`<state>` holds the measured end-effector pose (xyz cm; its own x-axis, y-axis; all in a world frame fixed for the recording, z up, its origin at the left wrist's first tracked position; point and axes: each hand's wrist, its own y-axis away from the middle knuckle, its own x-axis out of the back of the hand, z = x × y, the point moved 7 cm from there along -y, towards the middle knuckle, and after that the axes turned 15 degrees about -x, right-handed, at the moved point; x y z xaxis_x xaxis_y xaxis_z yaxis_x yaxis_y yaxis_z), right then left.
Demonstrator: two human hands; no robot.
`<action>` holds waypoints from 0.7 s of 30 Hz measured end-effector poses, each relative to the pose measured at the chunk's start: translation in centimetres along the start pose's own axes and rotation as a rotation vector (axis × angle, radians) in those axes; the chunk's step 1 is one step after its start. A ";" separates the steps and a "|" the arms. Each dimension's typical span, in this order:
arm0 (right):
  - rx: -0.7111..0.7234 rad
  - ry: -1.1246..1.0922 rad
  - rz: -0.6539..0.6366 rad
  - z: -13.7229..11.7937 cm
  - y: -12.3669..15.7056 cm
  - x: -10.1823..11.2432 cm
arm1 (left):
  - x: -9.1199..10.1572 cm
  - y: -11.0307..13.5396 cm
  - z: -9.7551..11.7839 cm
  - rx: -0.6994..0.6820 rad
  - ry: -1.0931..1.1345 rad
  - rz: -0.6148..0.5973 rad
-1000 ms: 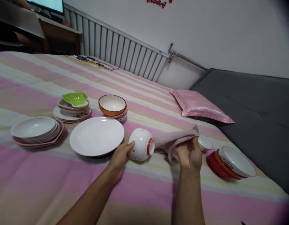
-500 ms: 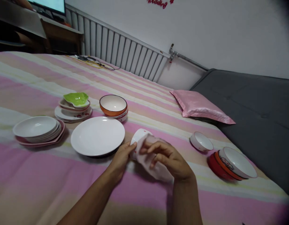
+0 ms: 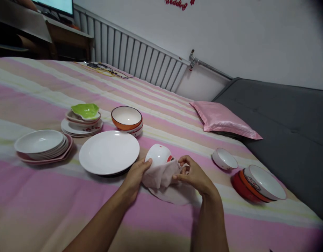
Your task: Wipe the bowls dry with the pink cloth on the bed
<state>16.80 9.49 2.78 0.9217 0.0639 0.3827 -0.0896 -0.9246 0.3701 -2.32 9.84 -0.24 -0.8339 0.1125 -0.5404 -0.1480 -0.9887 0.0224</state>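
A small white bowl with a red foot ring (image 3: 158,154) lies on its side on the striped bedspread. My left hand (image 3: 135,175) grips it from the left, fingers closed on its wall. My right hand (image 3: 193,173) pinches a pale pink cloth (image 3: 164,179) that is pressed against the bowl's lower side and spreads out on the bed beneath. The cloth hides the bowl's underside and part of its foot.
A large white plate (image 3: 109,151) lies just left of the bowl. Behind it stand an orange bowl (image 3: 126,117), a green dish on stacked plates (image 3: 85,111) and shallow white bowls (image 3: 39,142). Right: a small white bowl (image 3: 225,158), red-orange stacked bowls (image 3: 261,183), a pink pillow (image 3: 223,120).
My right hand brought the cloth from the right onto the bowl and now rubs it lower down, uncovering the bowl's top. The left hand kept its hold.
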 end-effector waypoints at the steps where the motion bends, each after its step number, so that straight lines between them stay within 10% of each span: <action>1: -0.009 0.038 0.032 0.3 -0.2 0.1 | 0.0 0.0 0.0 -0.002 -0.001 0.001; 21: 0.217 -0.421 0.432 -1.9 0.4 2.3 | 0.1 0.1 -0.4 0.051 -0.011 0.006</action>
<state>18.12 9.99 5.38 0.8928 -0.4438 0.0771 -0.4484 -0.8918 0.0602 -2.25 9.70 -0.62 -0.8403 0.1081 -0.5312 -0.1697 -0.9831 0.0684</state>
